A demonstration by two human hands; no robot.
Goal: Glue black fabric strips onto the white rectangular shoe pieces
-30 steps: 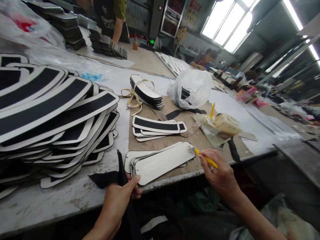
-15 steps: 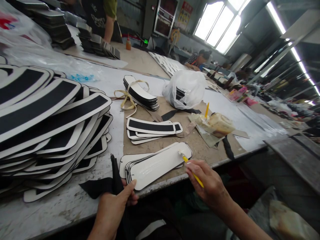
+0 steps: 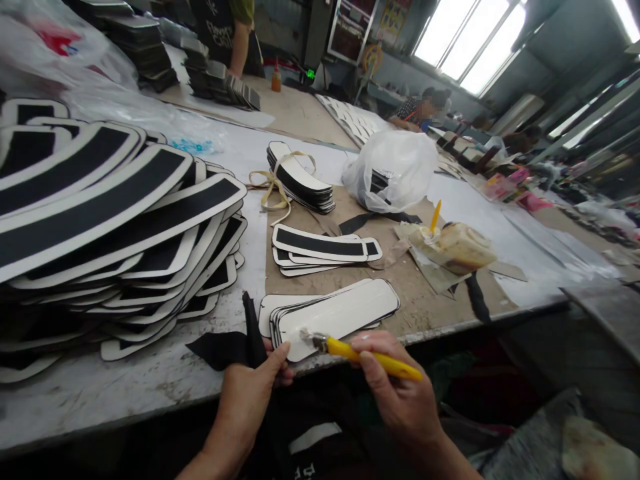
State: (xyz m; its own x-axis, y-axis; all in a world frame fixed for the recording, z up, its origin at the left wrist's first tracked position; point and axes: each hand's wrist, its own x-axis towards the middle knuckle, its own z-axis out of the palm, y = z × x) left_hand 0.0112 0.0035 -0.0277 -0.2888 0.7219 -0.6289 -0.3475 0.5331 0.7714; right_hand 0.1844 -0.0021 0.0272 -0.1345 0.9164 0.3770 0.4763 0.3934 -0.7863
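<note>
A yellow-handled brush (image 3: 375, 358) is gripped in my right hand (image 3: 395, 387), its bristles on the near left end of the top white strip (image 3: 340, 313). That strip lies on a small fanned stack at the table's front edge. My left hand (image 3: 257, 387) pinches the stack's near left corner, thumb on top and fingers beneath. Black cloth (image 3: 220, 348) lies beside that hand. Behind the stack are several white strips with black centres (image 3: 320, 244). Farther back, a curved bundle (image 3: 300, 179) sits by a beige ribbon (image 3: 273, 187).
A large pile of black-and-white curved pieces (image 3: 120, 220) fills the left. A filled plastic bag (image 3: 393, 170) stands behind, and a stained glue container (image 3: 463, 247) with a yellow stick (image 3: 435, 216) sits right. Another person's arm (image 3: 240, 48) is across the table.
The brush in my right hand has moved from the strip's far right end to its near left end. My left hand still holds the corner. The view has shifted, moving the scene rightward.
</note>
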